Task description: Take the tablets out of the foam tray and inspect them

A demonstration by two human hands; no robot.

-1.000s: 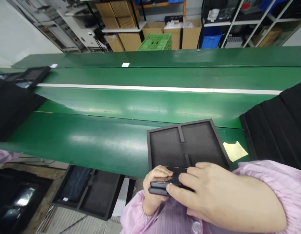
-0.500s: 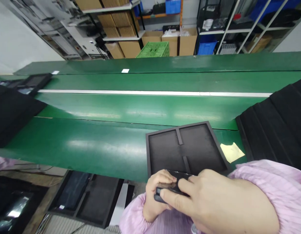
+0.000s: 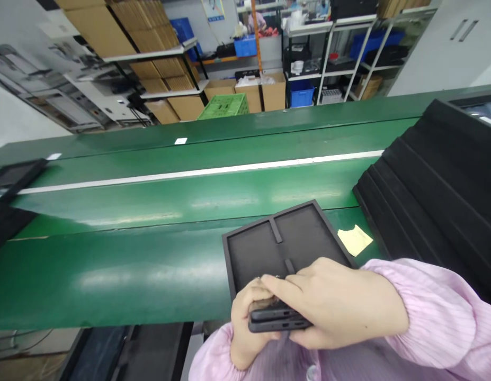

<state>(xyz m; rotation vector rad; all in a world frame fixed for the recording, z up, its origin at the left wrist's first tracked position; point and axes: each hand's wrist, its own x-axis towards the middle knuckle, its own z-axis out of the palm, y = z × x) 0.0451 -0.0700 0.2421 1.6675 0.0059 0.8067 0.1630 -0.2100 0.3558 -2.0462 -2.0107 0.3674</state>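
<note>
Both of my hands hold a small stack of two thin black phone-like devices (image 3: pixel 277 319) close to my body, below the table's near edge. My left hand (image 3: pixel 245 323) grips the stack from the left end. My right hand (image 3: pixel 336 301) lies over its top, fingers pressed along the upper device. Just beyond them an empty black foam tray (image 3: pixel 309 233) with two compartments rests on the green table (image 3: pixel 150 264).
A tall stack of black foam trays (image 3: pixel 431 180) stands at the right. A yellow note (image 3: pixel 354 239) lies beside the empty tray. A dark tray (image 3: pixel 15 174) sits far left. Shelves with cardboard boxes and crates (image 3: pixel 223 106) line the back.
The view has swung right and tilted up. My hands keep holding the black devices, now with the stack's edge showing more plainly between them.
</note>
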